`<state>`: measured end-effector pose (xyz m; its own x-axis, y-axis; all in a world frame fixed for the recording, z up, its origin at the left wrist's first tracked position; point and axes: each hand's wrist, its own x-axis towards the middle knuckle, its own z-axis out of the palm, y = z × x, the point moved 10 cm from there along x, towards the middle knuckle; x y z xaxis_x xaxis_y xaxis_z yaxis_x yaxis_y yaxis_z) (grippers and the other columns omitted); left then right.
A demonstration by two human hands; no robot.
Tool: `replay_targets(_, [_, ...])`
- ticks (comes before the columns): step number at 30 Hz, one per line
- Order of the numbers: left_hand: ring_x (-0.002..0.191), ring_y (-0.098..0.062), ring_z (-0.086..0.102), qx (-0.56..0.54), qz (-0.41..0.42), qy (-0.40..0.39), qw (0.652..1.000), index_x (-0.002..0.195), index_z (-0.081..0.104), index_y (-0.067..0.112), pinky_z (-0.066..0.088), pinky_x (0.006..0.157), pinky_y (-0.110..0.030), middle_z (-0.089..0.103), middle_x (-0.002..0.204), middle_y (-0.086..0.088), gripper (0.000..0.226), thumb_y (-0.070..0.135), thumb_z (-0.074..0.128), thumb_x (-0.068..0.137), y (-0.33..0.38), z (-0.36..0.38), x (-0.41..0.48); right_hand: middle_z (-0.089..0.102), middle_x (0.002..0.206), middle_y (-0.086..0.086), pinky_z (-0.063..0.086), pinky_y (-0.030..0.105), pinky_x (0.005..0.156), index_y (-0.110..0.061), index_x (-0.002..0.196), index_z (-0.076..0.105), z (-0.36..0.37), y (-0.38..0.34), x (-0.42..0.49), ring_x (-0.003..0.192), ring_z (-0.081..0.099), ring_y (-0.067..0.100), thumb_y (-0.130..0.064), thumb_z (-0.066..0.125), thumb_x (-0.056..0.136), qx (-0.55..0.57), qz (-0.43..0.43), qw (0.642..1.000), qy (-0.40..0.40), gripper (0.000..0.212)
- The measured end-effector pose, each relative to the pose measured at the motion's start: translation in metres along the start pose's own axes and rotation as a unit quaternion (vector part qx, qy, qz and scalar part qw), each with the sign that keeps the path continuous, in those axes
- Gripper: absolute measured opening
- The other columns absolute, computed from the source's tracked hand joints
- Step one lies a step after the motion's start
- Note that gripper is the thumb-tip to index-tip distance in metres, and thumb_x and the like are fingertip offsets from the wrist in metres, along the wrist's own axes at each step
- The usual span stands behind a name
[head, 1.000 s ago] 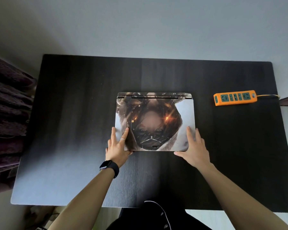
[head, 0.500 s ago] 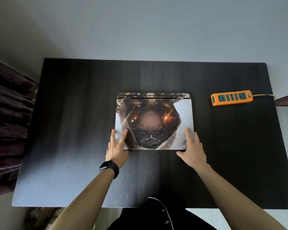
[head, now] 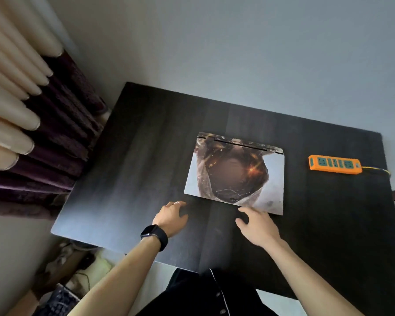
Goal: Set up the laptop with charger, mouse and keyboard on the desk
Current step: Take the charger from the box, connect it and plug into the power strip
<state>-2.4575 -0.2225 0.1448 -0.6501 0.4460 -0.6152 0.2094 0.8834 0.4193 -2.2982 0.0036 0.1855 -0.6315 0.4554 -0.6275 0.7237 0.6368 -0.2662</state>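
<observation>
A closed laptop (head: 235, 172) with a printed picture on its lid lies flat near the middle of the dark desk (head: 135, 169). My left hand (head: 172, 216), with a ring and a black watch on the wrist, hovers over the desk just in front of the laptop's near left corner, fingers loosely curled, holding nothing. My right hand (head: 258, 225) is in front of the laptop's near edge, fingers spread, its fingertips at or just short of the edge. An orange power strip (head: 334, 164) lies on the desk to the right of the laptop. A dark keyboard (head: 57, 301) shows on the floor at the lower left.
Purple and cream curtains (head: 32, 124) hang along the left side of the desk. Cables and clutter (head: 78, 261) lie on the floor below the desk's left front corner. A grey wall stands behind the desk. The strip's cord (head: 377, 169) runs off the right edge.
Both hands have come off the laptop's near corners and drawn back toward me. The view has swung to the left and tilted, bringing curtains and floor into sight.
</observation>
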Motion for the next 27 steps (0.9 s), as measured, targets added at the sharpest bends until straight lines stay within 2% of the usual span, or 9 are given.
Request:
replay_targets(5, [0.118,-0.02,0.055,-0.019,-0.014,0.127,0.992,0.128,0.058,0.033,0.047,0.098,-0.036,0.063,0.125,0.006,0.039,0.041,0.047,0.091,-0.023,-0.029,-0.062,0.059,0.135,-0.015,0.036,0.027,0.107,-0.034,0.131,0.062,-0.006,-0.1,-0.039,0.129,0.05,0.013,-0.04,0.051,0.099,-0.006,-0.192,0.979,0.065,0.034])
replay_targets(8, [0.116,-0.02,0.058,-0.074,-0.068,0.214,0.972,0.125,0.059,0.033,0.047,0.097,-0.037,0.065,0.121,0.005,0.038,0.04,0.048,0.089,-0.062,-0.034,-0.111,0.063,0.13,-0.015,0.034,0.026,0.107,-0.033,0.127,0.066,0.01,-0.152,-0.062,0.123,0.052,0.014,-0.038,0.053,0.098,-0.008,-0.298,0.953,0.054,0.031])
replay_targets(11, [0.111,-0.017,0.061,-0.122,-0.13,0.253,0.951,0.122,0.06,0.033,0.048,0.096,-0.037,0.066,0.114,0.007,0.038,0.04,0.047,0.086,-0.102,-0.016,-0.161,0.062,0.13,-0.016,0.037,0.027,0.105,-0.033,0.127,0.065,0.032,-0.188,-0.086,0.123,0.05,0.013,-0.039,0.052,0.099,-0.023,-0.368,0.929,0.022,0.032])
replay_targets(15, [0.105,-0.013,0.063,-0.172,-0.203,0.291,0.919,0.116,0.063,0.033,0.051,0.091,-0.034,0.069,0.112,0.011,0.041,0.045,0.042,0.083,-0.147,0.025,-0.238,0.063,0.13,-0.014,0.039,0.028,0.1,-0.033,0.127,0.064,0.075,-0.216,-0.116,0.122,0.051,0.016,-0.038,0.051,0.099,-0.055,-0.429,0.901,-0.032,0.031])
replay_targets(21, [0.101,-0.009,0.065,-0.235,-0.299,0.342,0.859,0.114,0.064,0.032,0.052,0.089,-0.031,0.069,0.11,0.011,0.033,0.04,0.049,0.087,-0.214,0.074,-0.351,0.064,0.123,-0.015,0.038,0.027,0.096,-0.036,0.126,0.063,0.145,-0.255,-0.179,0.117,0.053,0.014,-0.04,0.052,0.098,-0.117,-0.496,0.854,-0.102,0.03])
replay_targets(24, [0.1,-0.008,0.065,-0.277,-0.341,0.35,0.827,0.113,0.064,0.033,0.053,0.089,-0.032,0.07,0.109,0.011,0.033,0.042,0.048,0.085,-0.253,0.098,-0.397,0.063,0.12,-0.018,0.04,0.029,0.096,-0.038,0.127,0.061,0.184,-0.275,-0.217,0.117,0.053,0.011,-0.043,0.051,0.098,-0.142,-0.521,0.83,-0.137,0.031])
replay_targets(27, [0.102,-0.009,0.064,-0.313,-0.358,0.342,0.811,0.113,0.064,0.033,0.052,0.091,-0.031,0.07,0.111,0.009,0.029,0.037,0.052,0.087,-0.292,0.114,-0.422,0.063,0.117,-0.019,0.04,0.029,0.095,-0.038,0.128,0.06,0.219,-0.301,-0.248,0.115,0.052,0.011,-0.043,0.051,0.098,-0.155,-0.532,0.818,-0.156,0.032])
